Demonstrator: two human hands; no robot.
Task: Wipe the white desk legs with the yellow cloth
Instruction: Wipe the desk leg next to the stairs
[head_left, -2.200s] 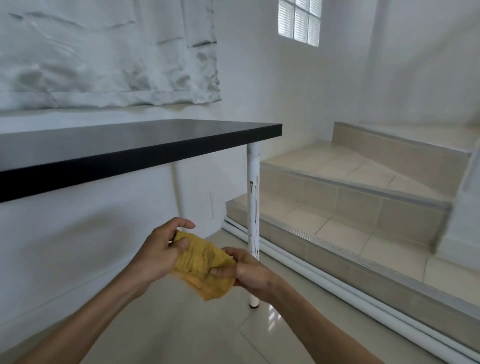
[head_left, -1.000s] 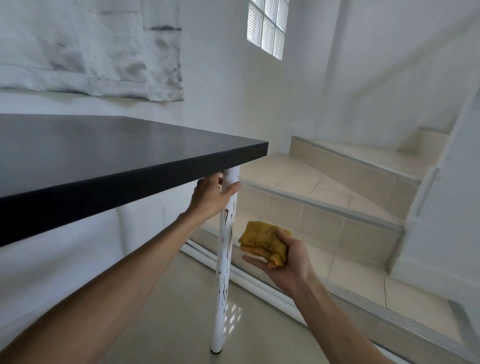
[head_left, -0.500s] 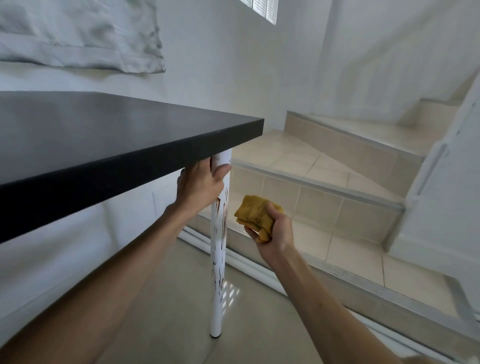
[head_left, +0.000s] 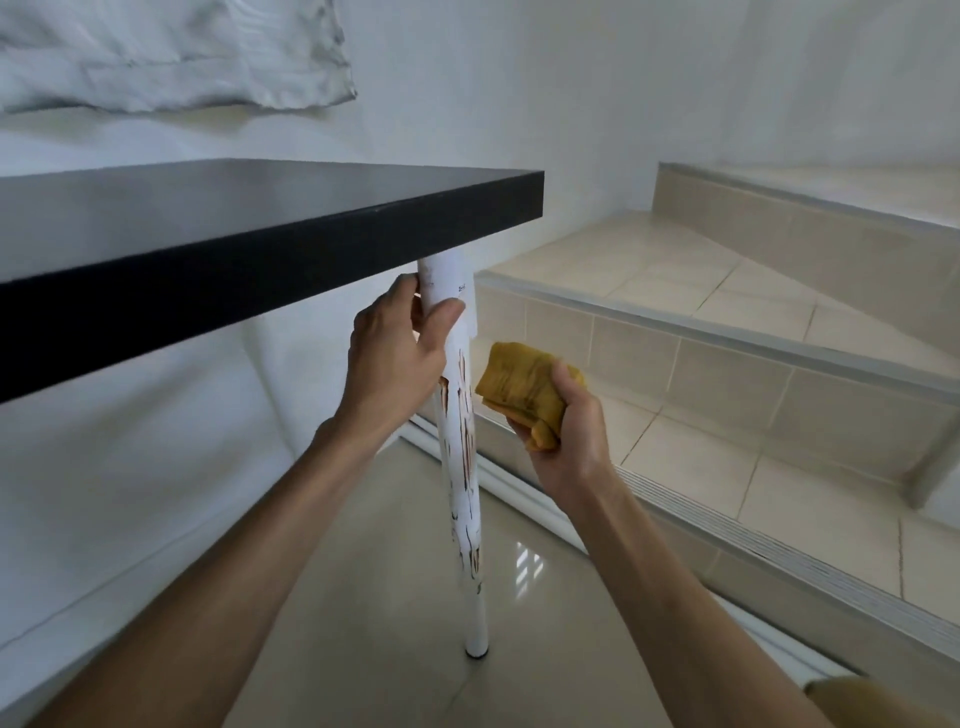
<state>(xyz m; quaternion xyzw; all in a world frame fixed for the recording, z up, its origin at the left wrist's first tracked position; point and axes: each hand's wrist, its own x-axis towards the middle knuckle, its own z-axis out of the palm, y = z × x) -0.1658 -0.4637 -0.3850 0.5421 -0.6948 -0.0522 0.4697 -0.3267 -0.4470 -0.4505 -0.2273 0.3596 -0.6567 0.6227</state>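
A white desk leg (head_left: 464, 483) with brown rust streaks runs from under the black desktop (head_left: 249, 234) down to the tiled floor. My left hand (head_left: 397, 353) grips the leg near its top, just under the desktop, thumb across the front. My right hand (head_left: 563, 431) holds the folded yellow cloth (head_left: 522, 389) bunched in its fingers. The cloth hangs just right of the leg, close to it but apart from it.
Beige tiled stairs (head_left: 727, 332) rise to the right, with a white pipe (head_left: 519, 488) along the bottom step behind the leg. A white wall stands behind the desk, with a grey-white sheet (head_left: 171, 52) hanging on it. Glossy floor tiles (head_left: 395, 649) lie below.
Earlier both hands held the cloth. My left hand then took hold of the leg's top, and my right hand brought the cloth in closer to the leg. The view has come nearer.
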